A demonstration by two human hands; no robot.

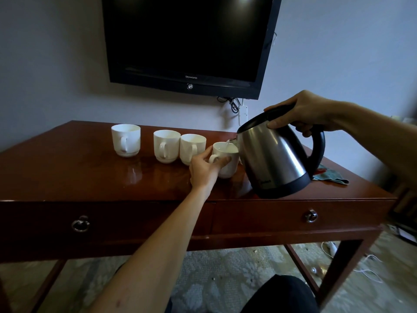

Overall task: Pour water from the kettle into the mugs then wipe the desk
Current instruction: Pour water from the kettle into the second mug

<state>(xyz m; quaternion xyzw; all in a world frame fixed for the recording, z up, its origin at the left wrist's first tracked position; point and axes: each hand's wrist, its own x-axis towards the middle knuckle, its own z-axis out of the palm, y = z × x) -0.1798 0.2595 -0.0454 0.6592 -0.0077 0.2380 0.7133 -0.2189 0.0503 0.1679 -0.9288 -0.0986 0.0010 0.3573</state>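
The right hand [309, 111] has its grip clamped on the black handle of the steel kettle [273, 159], fingers curled round the top of the handle and the thumb lying along the black lid. The kettle is lifted clear of the bench [79, 177] and tilted to the left, so its spout hangs just over the rim of the nearest mug [228, 161], and a thin stream of water runs from the spout into that mug. The left hand [205, 168] reaches in from below with its grip closed on this mug, fingers curled about the handle and the near side of the cup, which stands upright on the bench. To the left of it stand three more white mugs in a row along the back of the bench: a middle pair, the third mug [193, 149] and the second mug [166, 145], touching or nearly touching each other, and the far mug [125, 140] set apart at the left end. All have their handles turned toward the camera. A crumpled bluish cloth [331, 176] with a red patch lies on the bench to the right, partly hidden behind the kettle's base. A dark television [187, 41] hangs on the wall above the bench, and two ring-pull drawers sit in the bench front.
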